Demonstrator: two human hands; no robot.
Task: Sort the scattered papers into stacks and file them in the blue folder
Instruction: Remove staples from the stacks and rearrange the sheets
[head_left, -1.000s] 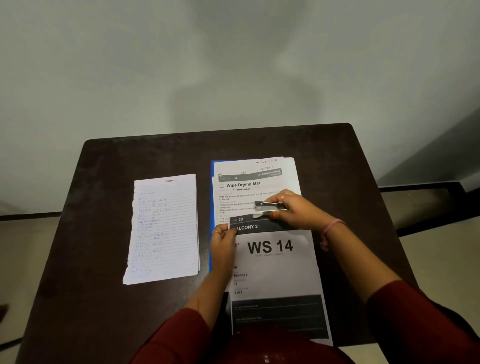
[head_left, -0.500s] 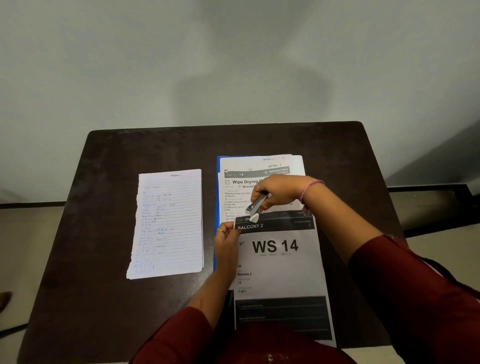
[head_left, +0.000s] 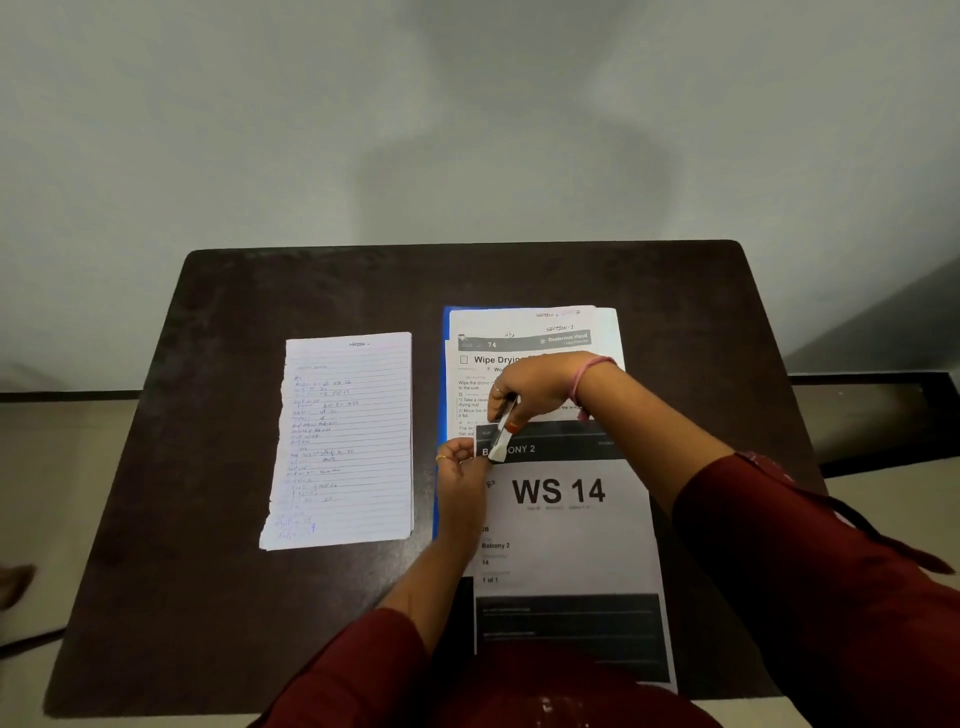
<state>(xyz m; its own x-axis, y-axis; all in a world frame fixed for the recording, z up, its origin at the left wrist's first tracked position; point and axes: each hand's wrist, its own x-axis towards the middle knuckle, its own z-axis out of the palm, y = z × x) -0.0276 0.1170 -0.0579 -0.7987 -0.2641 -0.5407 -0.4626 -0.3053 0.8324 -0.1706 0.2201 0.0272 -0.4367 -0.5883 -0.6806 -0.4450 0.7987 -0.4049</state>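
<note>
Now it's filing: right hand (head_left: 540, 387) pinches what looks like a clip (head_left: 503, 431), left hand (head_left: 460, 460) pinches the WS 14 sheet (head_left: 566, 519) on the blue folder (head_left: 441, 415). Next, clamp squarely.

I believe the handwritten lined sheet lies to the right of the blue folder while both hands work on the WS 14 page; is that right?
Not quite: the head view shows the handwritten lined sheet to the left of the blue folder. The left hand and right hand are indeed at the WS 14 page.
</note>
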